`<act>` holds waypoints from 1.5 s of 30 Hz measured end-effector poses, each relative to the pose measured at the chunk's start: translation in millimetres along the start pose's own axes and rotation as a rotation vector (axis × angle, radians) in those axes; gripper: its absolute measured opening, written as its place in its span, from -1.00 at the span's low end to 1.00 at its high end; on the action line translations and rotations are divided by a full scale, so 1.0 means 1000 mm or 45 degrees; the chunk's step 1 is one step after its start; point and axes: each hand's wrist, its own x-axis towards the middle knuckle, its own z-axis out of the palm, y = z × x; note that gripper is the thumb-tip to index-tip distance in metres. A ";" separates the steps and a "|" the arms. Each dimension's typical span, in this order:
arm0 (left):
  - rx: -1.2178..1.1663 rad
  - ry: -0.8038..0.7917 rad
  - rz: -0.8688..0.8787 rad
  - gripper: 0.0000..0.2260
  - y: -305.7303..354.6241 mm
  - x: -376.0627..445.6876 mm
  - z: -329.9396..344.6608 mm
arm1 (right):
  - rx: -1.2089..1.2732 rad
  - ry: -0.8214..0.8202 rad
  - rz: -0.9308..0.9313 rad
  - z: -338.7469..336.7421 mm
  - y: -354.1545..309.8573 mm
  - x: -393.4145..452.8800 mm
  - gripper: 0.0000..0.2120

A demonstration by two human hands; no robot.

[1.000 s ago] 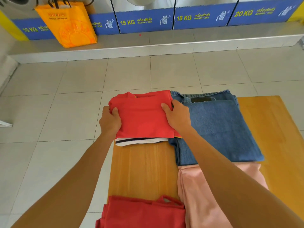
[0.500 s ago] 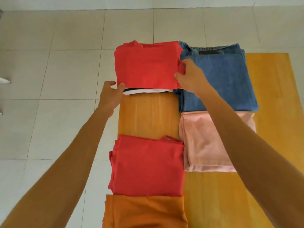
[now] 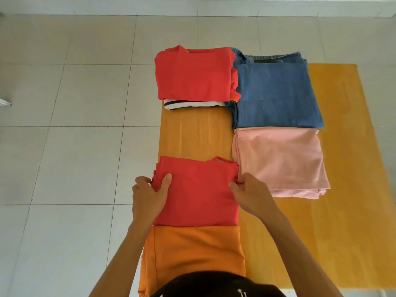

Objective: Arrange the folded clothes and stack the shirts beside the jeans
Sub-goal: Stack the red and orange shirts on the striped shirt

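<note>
Folded blue jeans [image 3: 276, 93] lie at the far end of the orange wooden table [image 3: 342, 168]. To their left a folded red shirt [image 3: 192, 73] rests on a white shirt with dark stripes [image 3: 190, 104]. Nearer to me lies a second folded red shirt [image 3: 199, 194]. My left hand [image 3: 147, 198] grips its left edge, thumb on top. My right hand [image 3: 250, 194] pinches its right edge. A folded orange shirt [image 3: 192, 249] lies closest to me. A folded pink garment [image 3: 278, 161] sits just in front of the jeans.
The table's left edge runs beside pale floor tiles [image 3: 64, 146]. Bare wood [image 3: 195, 133] shows between the two red shirts. A white ledge [image 3: 192, 5] crosses the far floor. A dark garment [image 3: 214, 286] on my body fills the bottom of the view.
Both hands have let go of the far red shirt and drawn back to the nearer red shirt, which they now hold by its sides. My view has tilted down.
</note>
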 end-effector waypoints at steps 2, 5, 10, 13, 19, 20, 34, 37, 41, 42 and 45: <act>0.021 0.018 -0.012 -0.18 0.001 0.000 0.000 | -0.055 0.051 0.011 0.010 0.006 -0.002 -0.66; 0.012 -0.036 -0.129 -0.02 0.002 0.004 -0.001 | 0.012 0.113 -0.016 0.026 0.004 -0.003 -0.53; 0.166 -0.075 -0.006 -0.07 0.002 -0.012 0.005 | 0.303 0.185 0.017 0.042 -0.007 -0.011 -0.44; 0.254 0.043 0.128 -0.29 0.007 -0.029 0.010 | 0.542 0.214 0.072 0.044 -0.010 -0.013 -0.42; -0.139 -0.137 0.005 -0.39 0.013 -0.025 0.009 | 0.736 0.243 0.102 0.052 -0.018 -0.012 -0.27; -0.195 -0.175 -0.020 -0.39 0.015 -0.021 0.006 | 0.725 0.246 0.084 0.053 -0.020 -0.011 -0.27; -0.431 -0.060 0.454 -0.57 0.149 0.063 -0.054 | 0.687 0.479 -0.416 -0.065 -0.117 0.087 -0.60; -0.444 -0.019 0.535 -0.56 0.201 0.102 -0.068 | 0.698 0.525 -0.503 -0.098 -0.154 0.126 -0.61; -0.462 0.020 0.590 -0.46 0.260 0.150 -0.077 | 0.742 0.548 -0.522 -0.127 -0.192 0.174 -0.62; -0.472 0.019 0.576 -0.45 0.269 0.163 -0.076 | 0.742 0.551 -0.514 -0.131 -0.198 0.185 -0.62; -0.459 -0.009 0.503 -0.47 0.283 0.196 -0.063 | 0.718 0.521 -0.458 -0.133 -0.204 0.215 -0.62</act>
